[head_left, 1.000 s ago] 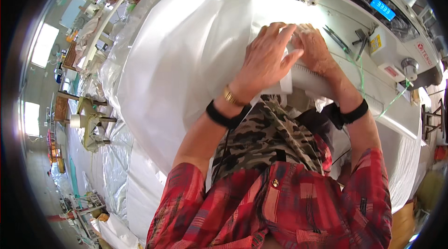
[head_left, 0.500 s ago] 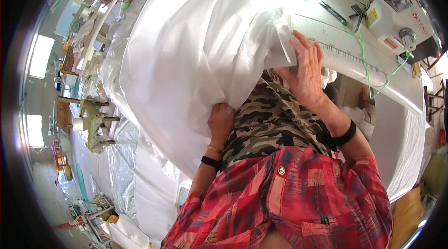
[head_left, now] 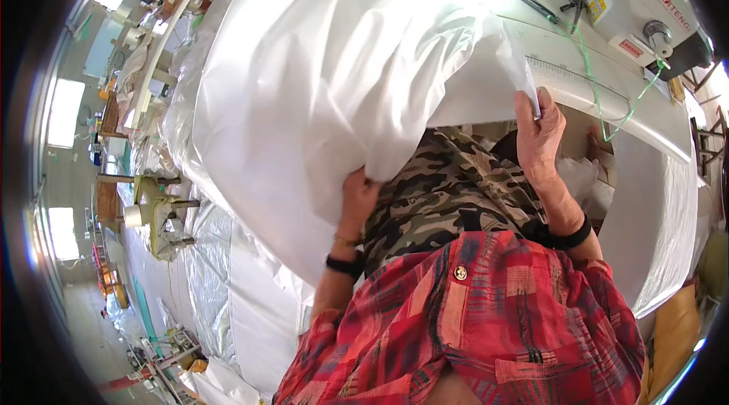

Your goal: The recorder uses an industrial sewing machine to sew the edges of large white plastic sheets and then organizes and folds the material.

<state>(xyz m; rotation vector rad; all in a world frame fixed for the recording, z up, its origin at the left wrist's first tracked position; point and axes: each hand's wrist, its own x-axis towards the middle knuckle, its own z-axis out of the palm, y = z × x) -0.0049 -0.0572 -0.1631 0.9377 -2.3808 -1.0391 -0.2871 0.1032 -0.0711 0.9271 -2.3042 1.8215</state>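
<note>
A large sheet of white, slightly shiny fabric spreads over the sewing table and hangs down toward my lap in deep folds. My right hand pinches a corner of it between thumb and fingers, at the table's near edge. On the fabric's lower edge, beside my camouflage-covered thigh, my left hand is closed, gripping a fold. The sewing machine stands at the upper right; its needle area is lost in glare and cut off by the top edge.
Black thread snips and a small black clamp-like tool lie by the machine. Green thread loops from the machine's winder over the table edge. A ruler strip runs along the table. At left stands a stool with cloth on it.
My right hand, open before, has moved right and slightly down and now holds the fabric corner, pulled out to the right. My left hand has closed on the fabric's edge.
</note>
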